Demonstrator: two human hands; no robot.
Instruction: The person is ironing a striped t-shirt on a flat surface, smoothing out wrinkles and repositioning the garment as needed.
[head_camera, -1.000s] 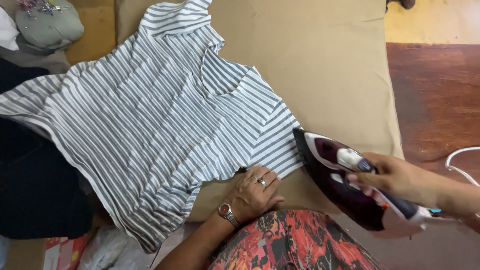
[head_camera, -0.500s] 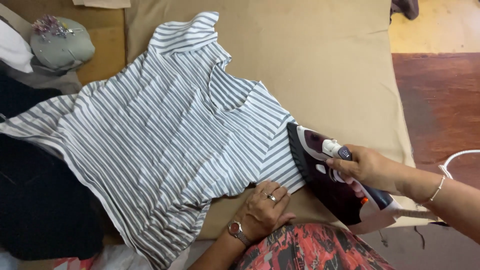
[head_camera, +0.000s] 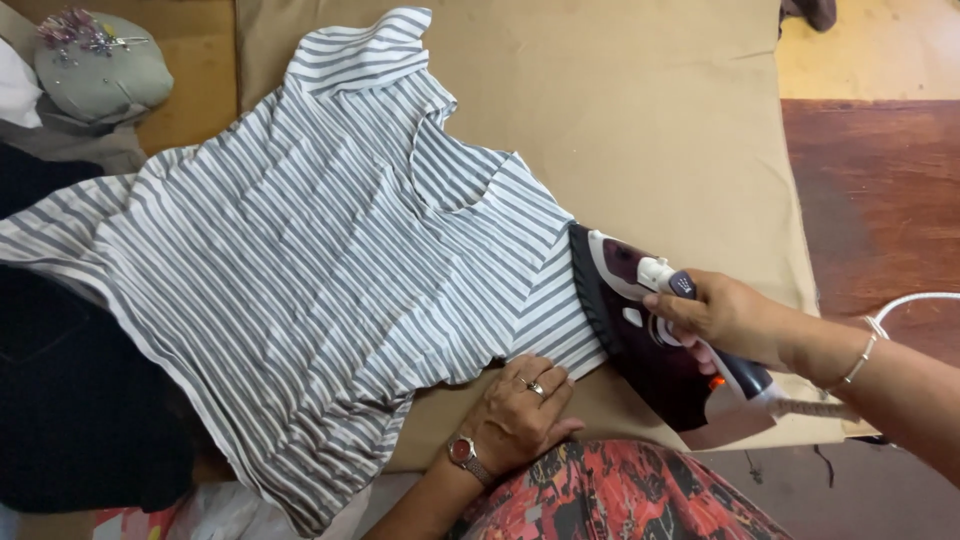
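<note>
A grey-and-white striped t-shirt (head_camera: 300, 270) lies spread flat on a tan padded ironing surface (head_camera: 640, 120). My right hand (head_camera: 735, 320) grips the handle of a dark maroon and white steam iron (head_camera: 640, 330), whose nose rests on the shirt's sleeve edge. My left hand (head_camera: 520, 415), with a ring and a wristwatch, presses flat on the surface at the sleeve's lower edge, fingers touching the fabric.
A grey pincushion (head_camera: 100, 70) with pins sits at the top left. Dark cloth (head_camera: 70, 420) lies at the left. A white cord (head_camera: 915, 300) runs over the red-brown floor (head_camera: 880, 190) at right. My red patterned garment (head_camera: 610, 495) fills the bottom.
The iron has slid left with my right hand, its nose now over the sleeve edge. My left hand stays pressed by the sleeve.
</note>
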